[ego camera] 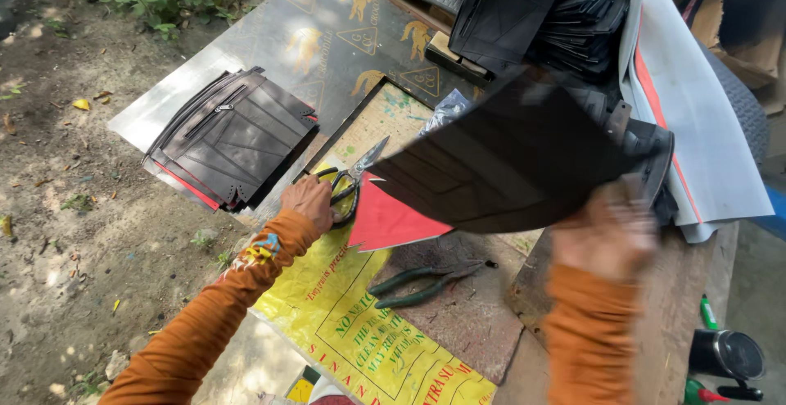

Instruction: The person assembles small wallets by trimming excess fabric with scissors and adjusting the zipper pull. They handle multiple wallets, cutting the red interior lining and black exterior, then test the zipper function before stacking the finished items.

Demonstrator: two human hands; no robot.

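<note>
Blurred and nearest the lens, the right hand [607,233] is clenched on the lower edge of a dark sheet [508,163], holding it up over the workbench [679,307]; the sheet's underside is red [389,218], and that end dips toward the other hand. Further left, the left hand [309,202] is closed on the black handles of a pair of scissors [354,177], whose blades point up and to the right, just beside the red corner. Both arms wear orange sleeves. Below the sheet, green-handled pliers [419,284] lie on a dark mat, next to a yellow printed sack [352,331]. On the left, a stack of dark cut pieces [233,136] rests on a board at the bench edge. Behind the sheet sits a taller pile of black pieces [557,12], and white sheeting [704,135] lies to its right. Bare soil and weeds border the bench.
</note>
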